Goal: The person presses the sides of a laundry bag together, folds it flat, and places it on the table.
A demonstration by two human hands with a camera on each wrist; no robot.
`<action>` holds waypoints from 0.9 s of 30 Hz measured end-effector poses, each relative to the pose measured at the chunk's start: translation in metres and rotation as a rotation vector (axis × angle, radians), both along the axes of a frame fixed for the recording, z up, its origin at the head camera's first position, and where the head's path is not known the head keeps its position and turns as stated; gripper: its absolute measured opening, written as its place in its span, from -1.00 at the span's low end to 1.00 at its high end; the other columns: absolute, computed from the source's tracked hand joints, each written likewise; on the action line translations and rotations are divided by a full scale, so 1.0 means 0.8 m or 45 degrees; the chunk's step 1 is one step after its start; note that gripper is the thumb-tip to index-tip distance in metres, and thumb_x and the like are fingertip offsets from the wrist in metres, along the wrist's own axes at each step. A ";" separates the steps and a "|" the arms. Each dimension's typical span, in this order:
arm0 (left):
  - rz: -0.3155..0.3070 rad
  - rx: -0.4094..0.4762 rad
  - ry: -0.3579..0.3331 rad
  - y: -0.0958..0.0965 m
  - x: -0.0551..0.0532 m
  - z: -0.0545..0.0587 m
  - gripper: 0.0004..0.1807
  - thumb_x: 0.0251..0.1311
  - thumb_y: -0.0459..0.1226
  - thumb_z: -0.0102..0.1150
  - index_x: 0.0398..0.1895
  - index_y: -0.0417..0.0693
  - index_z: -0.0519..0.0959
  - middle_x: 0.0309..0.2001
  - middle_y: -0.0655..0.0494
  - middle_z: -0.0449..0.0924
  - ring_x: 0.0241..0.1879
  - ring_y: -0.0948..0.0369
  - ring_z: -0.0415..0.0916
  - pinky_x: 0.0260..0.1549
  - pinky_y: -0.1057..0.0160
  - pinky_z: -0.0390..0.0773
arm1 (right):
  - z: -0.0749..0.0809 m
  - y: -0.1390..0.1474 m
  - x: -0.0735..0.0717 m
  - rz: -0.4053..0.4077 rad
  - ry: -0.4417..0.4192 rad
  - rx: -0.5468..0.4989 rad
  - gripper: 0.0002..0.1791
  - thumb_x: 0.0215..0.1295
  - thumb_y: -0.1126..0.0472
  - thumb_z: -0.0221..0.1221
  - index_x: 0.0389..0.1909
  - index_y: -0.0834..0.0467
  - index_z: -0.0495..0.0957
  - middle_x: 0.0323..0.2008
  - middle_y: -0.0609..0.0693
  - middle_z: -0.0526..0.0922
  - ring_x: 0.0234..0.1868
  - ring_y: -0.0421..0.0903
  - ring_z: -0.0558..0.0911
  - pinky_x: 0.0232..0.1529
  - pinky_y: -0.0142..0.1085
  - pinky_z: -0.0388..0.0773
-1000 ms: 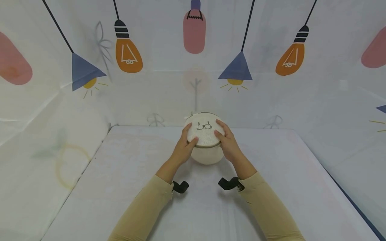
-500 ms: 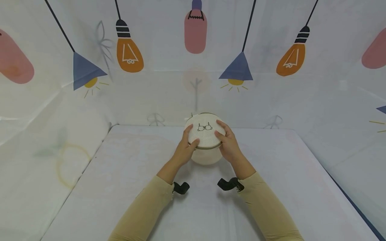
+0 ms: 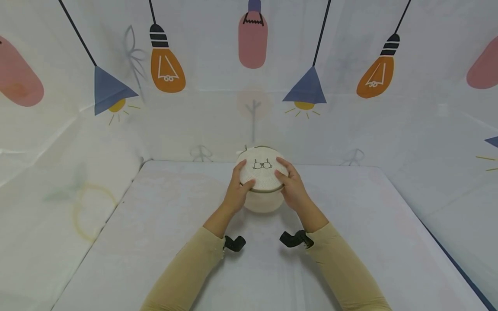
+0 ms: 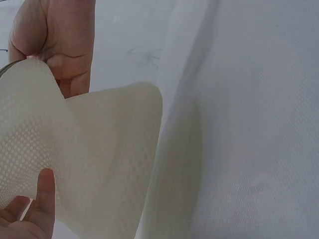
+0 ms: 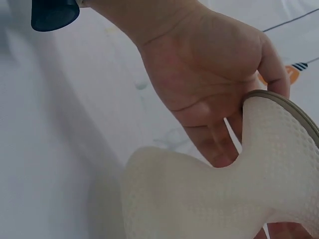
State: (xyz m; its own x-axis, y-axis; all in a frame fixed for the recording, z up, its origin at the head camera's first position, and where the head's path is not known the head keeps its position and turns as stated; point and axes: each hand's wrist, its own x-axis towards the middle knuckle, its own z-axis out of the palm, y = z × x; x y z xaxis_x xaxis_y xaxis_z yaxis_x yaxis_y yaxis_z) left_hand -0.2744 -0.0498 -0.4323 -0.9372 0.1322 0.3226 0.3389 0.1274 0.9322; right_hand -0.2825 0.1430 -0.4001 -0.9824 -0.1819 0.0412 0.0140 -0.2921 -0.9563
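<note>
Both hands hold a cream mesh laundry bag [image 3: 260,179] up over the far part of the table in the head view. Its round top carries a dark line drawing like a pair of glasses and tilts towards me, with an olive zip edge round it. My left hand [image 3: 235,193] grips the left side, thumb on top; my right hand [image 3: 294,189] grips the right side the same way. In the left wrist view, the side of the bag [image 4: 107,149] sags inward and left fingers [image 4: 46,191] press the mesh. The right wrist view shows the zip [image 5: 289,107] closely.
A white-covered table [image 3: 186,259] spreads under the arms. Behind it hangs a white sheet [image 3: 210,116] printed with lamps and bulbs. A black camera mount [image 3: 235,243] sticks out at the left wrist, another mount [image 3: 293,239] at the right.
Over the last second the bag and both hands shift slightly, a little right and then a little left. The grip stays the same.
</note>
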 end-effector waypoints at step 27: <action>0.047 0.481 0.104 0.002 0.003 0.010 -0.19 -0.02 -0.54 -0.09 0.45 -0.15 0.18 0.47 -0.16 0.11 0.45 -0.01 0.12 0.44 0.01 0.10 | -0.007 0.006 0.004 0.262 0.116 0.489 -0.29 0.60 0.04 -0.08 0.61 -0.15 -0.20 0.59 0.13 -0.27 0.34 0.28 0.33 0.05 0.10 0.59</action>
State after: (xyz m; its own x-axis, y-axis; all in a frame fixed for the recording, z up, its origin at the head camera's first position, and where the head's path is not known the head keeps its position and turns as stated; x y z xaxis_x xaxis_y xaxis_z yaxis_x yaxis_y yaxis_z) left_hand -0.2717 -0.0484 -0.4242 -0.9085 -0.0436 0.4156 0.4153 -0.2060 0.8861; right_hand -0.2793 0.1475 -0.4054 -0.9198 -0.3920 0.0173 -0.0548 0.0848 -0.9949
